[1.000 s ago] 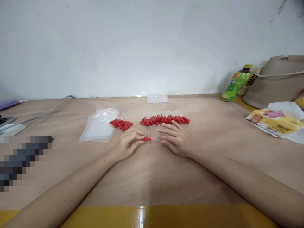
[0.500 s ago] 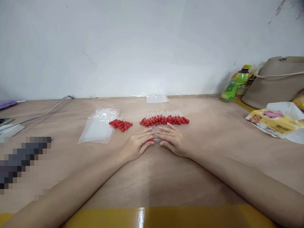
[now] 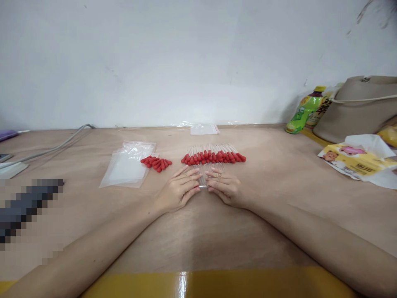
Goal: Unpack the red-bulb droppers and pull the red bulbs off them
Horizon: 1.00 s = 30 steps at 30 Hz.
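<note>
Between my hands, a clear glass dropper tube [image 3: 202, 186] lies crosswise. My left hand [image 3: 181, 188] has its fingers closed at the tube's left end, where a sliver of a red rubber bulb [image 3: 196, 186] shows, mostly hidden by the fingers. My right hand [image 3: 225, 187] pinches the other end. Loose clear glass tubes [image 3: 203, 170] lie side by side under and beyond my fingertips. Just past them runs a row of droppers [image 3: 214, 157], red bulbs towards me and clear stems towards the wall. A small pile of loose red bulbs [image 3: 156, 162] sits beyond my left hand.
Clear plastic bags [image 3: 124, 167] lie at left, partly beside the loose bulbs. Another small bag [image 3: 204, 129] rests near the wall. A grey cable [image 3: 66, 142] crosses the far left. At right stand a green drink bottle [image 3: 305, 111], a beige bag [image 3: 356, 107] and a printed wrapper [image 3: 356, 159].
Both hands have drawn slightly towards me. Less of the red bulb shows by my left fingers, and the tube between the hands is plainer. The whole view has shifted slightly.
</note>
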Tool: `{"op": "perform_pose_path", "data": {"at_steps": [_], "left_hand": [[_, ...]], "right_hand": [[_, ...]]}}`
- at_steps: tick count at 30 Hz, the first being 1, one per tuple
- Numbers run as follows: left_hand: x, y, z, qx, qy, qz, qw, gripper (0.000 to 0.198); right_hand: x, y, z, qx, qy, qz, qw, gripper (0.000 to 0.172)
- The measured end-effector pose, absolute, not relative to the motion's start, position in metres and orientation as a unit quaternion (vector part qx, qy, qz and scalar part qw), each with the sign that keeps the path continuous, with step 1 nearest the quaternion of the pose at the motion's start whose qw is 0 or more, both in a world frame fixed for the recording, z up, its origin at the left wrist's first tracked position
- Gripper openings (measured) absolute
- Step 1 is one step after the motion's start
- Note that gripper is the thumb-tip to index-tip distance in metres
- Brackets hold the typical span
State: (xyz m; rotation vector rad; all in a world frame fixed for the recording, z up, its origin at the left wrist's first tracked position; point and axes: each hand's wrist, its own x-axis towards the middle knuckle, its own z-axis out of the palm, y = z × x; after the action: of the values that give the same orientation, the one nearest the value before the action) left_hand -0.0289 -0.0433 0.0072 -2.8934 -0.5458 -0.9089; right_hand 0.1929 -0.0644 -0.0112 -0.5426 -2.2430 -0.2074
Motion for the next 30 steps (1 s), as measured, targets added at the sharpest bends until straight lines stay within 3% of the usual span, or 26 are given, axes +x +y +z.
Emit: {"op": "perform_pose_path", "data": {"at_steps": [12, 16, 20, 30], "left_hand": [[-0.038, -0.043, 0.009, -0.932, -0.187, -0.31, 0.017, 0.016], [-0.049, -0.04, 0.01, -0.898, -0.257, -0.357, 0.026, 0.016], [-0.052, -0.035, 0.012, -0.87, -0.323, -0.37, 0.043, 0.019], [-0.095, 0.022, 0.06, -0.772, -0.516, -0.37, 0.012, 0.029]], "right_hand": [[0.201, -0.07, -0.008, -0.227, -0.881, -0.094, 0.405, 0.021], [0.211, -0.067, -0.01, -0.323, -0.833, -0.09, 0.44, 0.02], [0.208, -0.065, -0.008, -0.407, -0.807, -0.12, 0.412, 0.019], [0.189, -0.055, 0.011, -0.442, -0.774, -0.056, 0.451, 0.018]]}}
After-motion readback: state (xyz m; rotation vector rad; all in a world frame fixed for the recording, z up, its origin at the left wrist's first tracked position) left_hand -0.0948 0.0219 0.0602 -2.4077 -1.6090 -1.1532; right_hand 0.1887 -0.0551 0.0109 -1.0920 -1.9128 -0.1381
